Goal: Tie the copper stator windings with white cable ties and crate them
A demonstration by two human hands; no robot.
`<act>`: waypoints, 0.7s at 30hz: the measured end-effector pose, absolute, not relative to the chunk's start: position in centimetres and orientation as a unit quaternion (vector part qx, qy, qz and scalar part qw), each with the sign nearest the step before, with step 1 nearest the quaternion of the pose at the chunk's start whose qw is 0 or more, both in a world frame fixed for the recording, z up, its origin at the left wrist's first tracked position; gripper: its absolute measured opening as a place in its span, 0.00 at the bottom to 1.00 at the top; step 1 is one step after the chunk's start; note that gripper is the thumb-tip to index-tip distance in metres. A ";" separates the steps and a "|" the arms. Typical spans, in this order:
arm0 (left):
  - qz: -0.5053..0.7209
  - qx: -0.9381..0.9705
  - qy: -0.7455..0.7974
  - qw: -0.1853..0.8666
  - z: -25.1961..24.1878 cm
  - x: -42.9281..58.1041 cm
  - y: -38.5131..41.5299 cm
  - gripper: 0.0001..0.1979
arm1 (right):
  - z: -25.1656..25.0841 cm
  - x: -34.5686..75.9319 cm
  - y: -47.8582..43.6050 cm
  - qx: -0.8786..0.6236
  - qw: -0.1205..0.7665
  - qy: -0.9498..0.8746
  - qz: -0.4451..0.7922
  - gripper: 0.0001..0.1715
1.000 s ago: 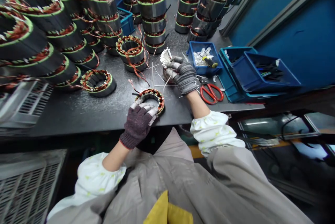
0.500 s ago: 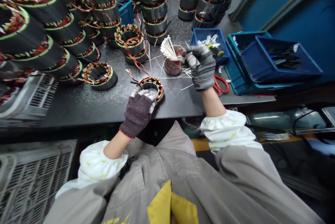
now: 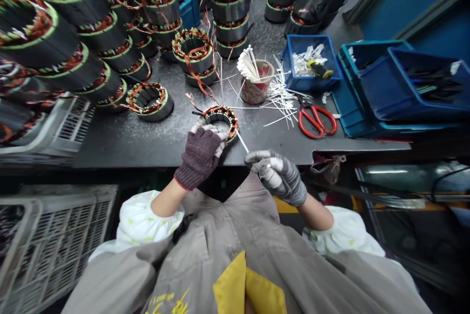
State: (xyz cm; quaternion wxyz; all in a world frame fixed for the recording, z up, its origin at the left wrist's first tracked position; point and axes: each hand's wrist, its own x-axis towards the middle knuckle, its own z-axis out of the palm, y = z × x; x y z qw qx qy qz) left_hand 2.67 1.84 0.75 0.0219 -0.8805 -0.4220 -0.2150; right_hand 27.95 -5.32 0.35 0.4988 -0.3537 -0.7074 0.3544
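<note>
My left hand (image 3: 203,152), in a dark purple glove with white fingertips, grips the near left side of a small motor stator (image 3: 232,121). The stator lies near the front edge of the bench, with copper windings round its ring. My right hand (image 3: 279,174), in a grey glove, is closed in a pinch on a thin white cable tie (image 3: 242,141). The far end of the tie reaches the right side of the stator's windings. A worn red cup (image 3: 256,90) behind the stator holds a bundle of white cable ties (image 3: 248,63).
Loose cable ties (image 3: 282,96) lie beside red-handled scissors (image 3: 316,122). Blue bins (image 3: 312,81) stand at the right. Stacked stators (image 3: 90,35) fill the left and back; a single stator (image 3: 150,102) sits nearer. A white crate (image 3: 58,130) borders the bench's left end.
My right hand has come from beside the cup toward me, down to the bench edge, with a cable tie that now reaches the stator. My left hand keeps its hold on the stator.
</note>
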 end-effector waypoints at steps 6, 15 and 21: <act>-0.229 -0.875 -0.427 0.023 0.8 3.0 1.8 0.13 | -1.7 26.7 -6.2 -0.362 0.481 -0.723 0.339 0.13; -0.236 -0.869 -0.435 0.019 0.7 3.1 1.7 0.13 | -2.3 25.8 -4.5 -0.317 0.506 -0.735 0.320 0.15; -0.238 -0.867 -0.437 0.010 0.7 3.0 1.6 0.13 | -2.7 26.1 -5.1 -0.332 0.499 -0.744 0.295 0.14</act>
